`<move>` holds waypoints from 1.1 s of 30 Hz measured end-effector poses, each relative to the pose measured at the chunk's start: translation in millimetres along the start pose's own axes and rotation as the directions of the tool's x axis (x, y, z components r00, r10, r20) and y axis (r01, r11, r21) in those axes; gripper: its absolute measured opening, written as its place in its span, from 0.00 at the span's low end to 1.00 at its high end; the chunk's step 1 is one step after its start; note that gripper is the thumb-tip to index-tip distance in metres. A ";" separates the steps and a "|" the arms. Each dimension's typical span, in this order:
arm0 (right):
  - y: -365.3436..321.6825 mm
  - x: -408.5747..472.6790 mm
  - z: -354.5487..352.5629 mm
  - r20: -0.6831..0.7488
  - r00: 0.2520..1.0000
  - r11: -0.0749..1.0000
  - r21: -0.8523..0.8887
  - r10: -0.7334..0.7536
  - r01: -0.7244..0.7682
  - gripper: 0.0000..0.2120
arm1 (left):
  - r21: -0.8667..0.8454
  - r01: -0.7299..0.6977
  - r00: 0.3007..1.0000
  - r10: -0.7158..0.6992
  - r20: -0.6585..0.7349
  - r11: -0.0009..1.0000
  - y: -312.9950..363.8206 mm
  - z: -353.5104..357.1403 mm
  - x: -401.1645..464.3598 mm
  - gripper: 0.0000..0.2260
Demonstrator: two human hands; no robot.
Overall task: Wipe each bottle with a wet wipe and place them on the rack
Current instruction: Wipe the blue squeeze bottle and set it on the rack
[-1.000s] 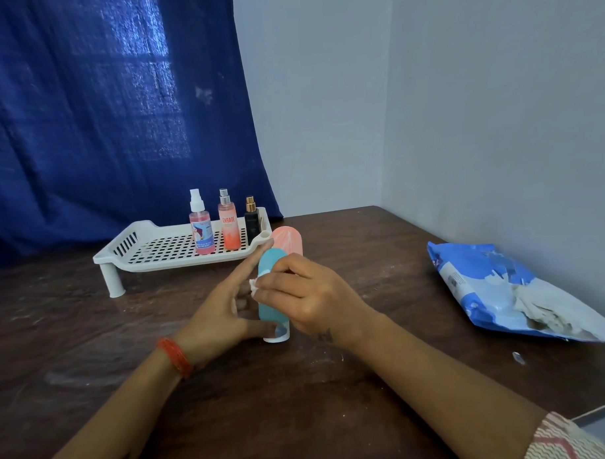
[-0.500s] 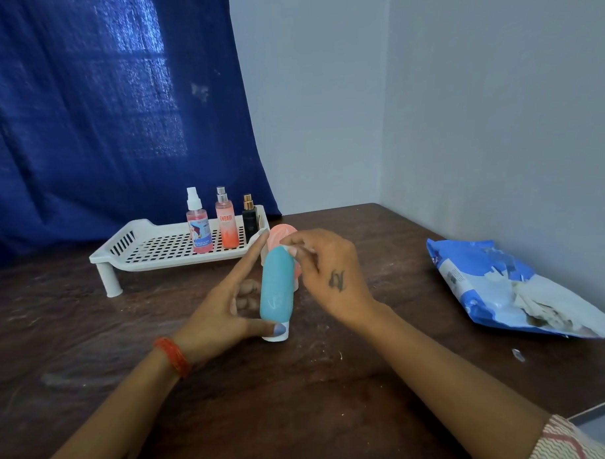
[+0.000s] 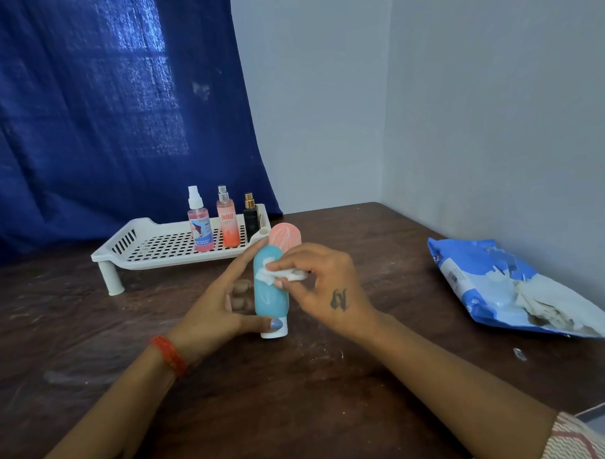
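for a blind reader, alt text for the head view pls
A person's left hand steadies a teal bottle on a wooden table while the right hand rubs it with a wet wipe. Three bottles stand on a white rack behind.

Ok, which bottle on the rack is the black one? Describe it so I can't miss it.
Find the white perforated rack standing on the dark table in front of the blue curtain. Three bottles stand in a row at its right end; the black bottle is the rightmost. It is the shortest, dark and squarish with a gold cap, unlike its two pink neighbours.
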State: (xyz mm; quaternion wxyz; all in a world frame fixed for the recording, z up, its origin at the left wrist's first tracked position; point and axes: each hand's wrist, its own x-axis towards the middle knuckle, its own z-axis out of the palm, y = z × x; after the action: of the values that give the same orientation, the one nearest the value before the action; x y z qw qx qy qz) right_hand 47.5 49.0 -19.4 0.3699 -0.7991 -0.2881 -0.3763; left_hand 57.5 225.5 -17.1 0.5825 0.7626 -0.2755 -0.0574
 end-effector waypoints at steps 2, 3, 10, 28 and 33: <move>1.2 0.1 -3.5 0.051 0.999 1.000 -0.005 -0.004 0.004 0.08 | -0.007 0.017 1.000 -0.017 0.000 1.000 -0.7 -0.4 0.5 0.49; 2.5 0.5 -5.9 0.078 0.997 0.999 -0.033 0.001 0.002 0.07 | -0.006 0.021 1.000 -0.021 -0.001 1.000 -1.2 -0.3 0.7 0.49; 4.7 -1.8 -2.8 -0.004 1.000 0.988 -0.155 0.009 -0.009 0.11 | 0.033 0.020 1.000 -0.020 0.005 0.999 1.4 2.5 0.0 0.51; -1.8 -2.9 -0.9 0.076 0.982 0.968 -0.172 -0.170 0.181 0.08 | 0.028 0.018 1.000 -0.017 -0.019 0.999 1.3 2.6 0.0 0.49; -7.7 -0.5 -4.7 0.283 0.930 0.954 -0.116 -0.236 0.278 0.07 | 0.034 0.011 1.000 -0.010 -0.008 0.999 1.9 1.4 -0.7 0.48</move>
State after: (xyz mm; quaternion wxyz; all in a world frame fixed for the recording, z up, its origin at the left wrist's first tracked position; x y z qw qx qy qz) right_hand 39.7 49.4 -14.8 0.2124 -0.8238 -0.4073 -0.3322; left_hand 55.6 224.4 -16.0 0.5703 0.7740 -0.2701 -0.0528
